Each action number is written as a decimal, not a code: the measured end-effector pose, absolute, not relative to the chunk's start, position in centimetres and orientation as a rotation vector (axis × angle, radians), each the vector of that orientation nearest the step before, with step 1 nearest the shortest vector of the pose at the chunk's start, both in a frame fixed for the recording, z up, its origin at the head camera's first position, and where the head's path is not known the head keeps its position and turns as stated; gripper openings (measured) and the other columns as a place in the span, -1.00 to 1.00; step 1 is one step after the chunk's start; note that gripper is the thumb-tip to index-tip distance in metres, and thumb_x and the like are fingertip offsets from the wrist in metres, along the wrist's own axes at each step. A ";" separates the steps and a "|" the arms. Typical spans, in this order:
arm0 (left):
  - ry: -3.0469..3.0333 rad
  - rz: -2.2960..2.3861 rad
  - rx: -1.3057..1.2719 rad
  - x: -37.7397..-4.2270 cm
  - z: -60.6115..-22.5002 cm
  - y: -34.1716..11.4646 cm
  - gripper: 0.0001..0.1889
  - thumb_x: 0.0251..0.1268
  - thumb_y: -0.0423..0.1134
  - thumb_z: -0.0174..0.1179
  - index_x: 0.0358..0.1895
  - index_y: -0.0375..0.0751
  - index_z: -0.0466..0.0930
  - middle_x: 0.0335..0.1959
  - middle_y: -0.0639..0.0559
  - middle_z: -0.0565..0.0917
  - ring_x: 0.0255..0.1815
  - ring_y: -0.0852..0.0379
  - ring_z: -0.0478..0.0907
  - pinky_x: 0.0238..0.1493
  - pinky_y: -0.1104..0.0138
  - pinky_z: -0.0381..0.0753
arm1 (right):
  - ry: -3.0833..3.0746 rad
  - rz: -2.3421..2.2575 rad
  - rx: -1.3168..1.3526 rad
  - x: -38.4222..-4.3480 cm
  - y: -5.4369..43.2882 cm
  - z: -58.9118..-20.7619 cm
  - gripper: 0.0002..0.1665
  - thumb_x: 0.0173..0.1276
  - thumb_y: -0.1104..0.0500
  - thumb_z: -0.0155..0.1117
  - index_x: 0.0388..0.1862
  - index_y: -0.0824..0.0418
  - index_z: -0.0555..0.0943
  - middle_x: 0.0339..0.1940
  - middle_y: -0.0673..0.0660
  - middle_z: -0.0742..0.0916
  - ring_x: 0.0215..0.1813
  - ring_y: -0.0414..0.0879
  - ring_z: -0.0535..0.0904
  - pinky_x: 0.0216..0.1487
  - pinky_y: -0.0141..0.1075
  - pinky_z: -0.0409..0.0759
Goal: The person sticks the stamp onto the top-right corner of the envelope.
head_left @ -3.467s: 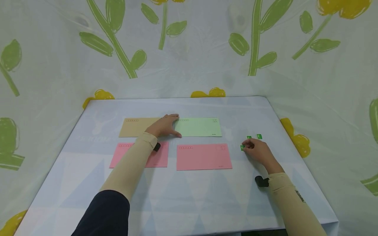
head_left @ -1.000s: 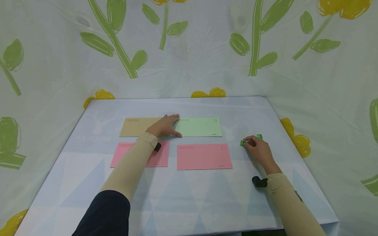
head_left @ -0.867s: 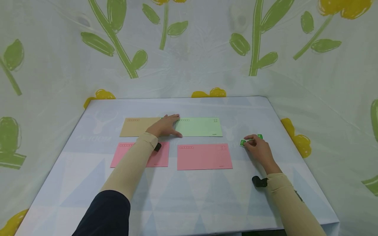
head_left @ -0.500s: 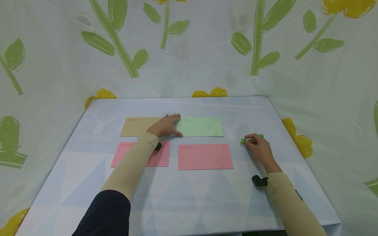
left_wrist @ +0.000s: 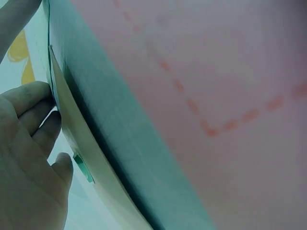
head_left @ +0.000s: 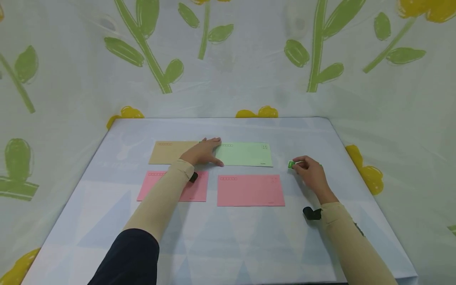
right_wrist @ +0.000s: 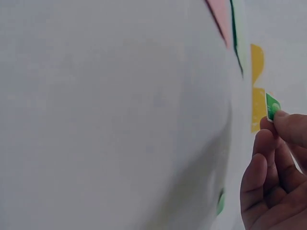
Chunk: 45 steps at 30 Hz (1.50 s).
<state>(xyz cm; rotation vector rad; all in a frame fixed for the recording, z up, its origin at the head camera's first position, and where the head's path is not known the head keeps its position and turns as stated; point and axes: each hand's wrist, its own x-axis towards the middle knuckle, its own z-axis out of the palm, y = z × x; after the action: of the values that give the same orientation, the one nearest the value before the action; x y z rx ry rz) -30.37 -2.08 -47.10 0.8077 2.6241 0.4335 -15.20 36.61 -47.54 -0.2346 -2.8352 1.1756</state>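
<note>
So the right hand (head_left: 311,173) is pinching a little green stamp (head_left: 290,164) between thumb and fingertip, with the other fingers loosely curled underneath. That stamp is out past the right end of the green envelope (head_left: 244,155), near it but not touching. Another green scrap (right_wrist: 220,203) lies on the table, mostly hidden behind the hand in the head view.

The left hand (head_left: 202,153) isn't gripping anything: thumb and fingers are spread wide over the right end of the brown envelope (head_left: 171,152), reaching to the left edge of the green one. Honestly can't tell if the fingertips press on the green paper or sit just above it. From the left wrist you can see a green sticker (left_wrist: 84,168) on the brown envelope, right by that hand.

Closer to the person there are two pink ones side by side, the left pink envelope (head_left: 197,192) partly under the tan sleeve (head_left: 164,202), the right pink envelope (head_left: 251,190) fully visible. All four lie flat on the pale table (head_left: 285,245).
</note>
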 end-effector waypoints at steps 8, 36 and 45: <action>2.613 0.457 0.782 -29.9 -47.0 -2.3 0.13 0.13 0.23 0.46 0.64 -0.17 0.03 0.67 0.04 0.03 0.68 -0.07 -0.17 0.66 0.06 -0.22 | -2.830 1.193 -0.177 -17.3 35.5 -46.2 -0.61 0.56 0.02 0.21 0.23 0.18 0.59 -0.03 0.24 0.75 -0.11 0.10 0.66 -0.28 -0.25 0.54; 2.636 0.399 0.816 -30.5 -47.6 -2.0 0.14 0.09 0.25 0.47 0.63 -0.20 0.07 0.67 0.01 0.05 0.68 0.04 -0.11 0.67 0.13 -0.21 | -2.868 1.289 -0.188 -22.4 32.3 -46.6 -0.65 0.56 0.06 0.20 0.22 0.18 0.58 0.01 0.23 0.73 -0.07 0.07 0.65 -0.22 -0.27 0.59; 2.647 0.362 0.803 -30.2 -47.4 -2.0 0.15 0.09 0.26 0.47 0.63 -0.19 0.06 0.67 0.03 0.04 0.68 0.06 -0.12 0.67 0.15 -0.20 | -2.876 1.312 -0.153 -23.4 31.3 -46.9 -0.64 0.55 0.05 0.22 0.21 0.18 0.59 0.01 0.23 0.73 -0.07 0.04 0.65 -0.21 -0.29 0.59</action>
<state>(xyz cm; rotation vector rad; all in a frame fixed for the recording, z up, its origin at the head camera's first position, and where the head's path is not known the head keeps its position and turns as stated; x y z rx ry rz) -30.19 -2.04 -47.42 0.8033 2.6473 0.3616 -23.43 31.25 -46.91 -0.1529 -2.8764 1.3115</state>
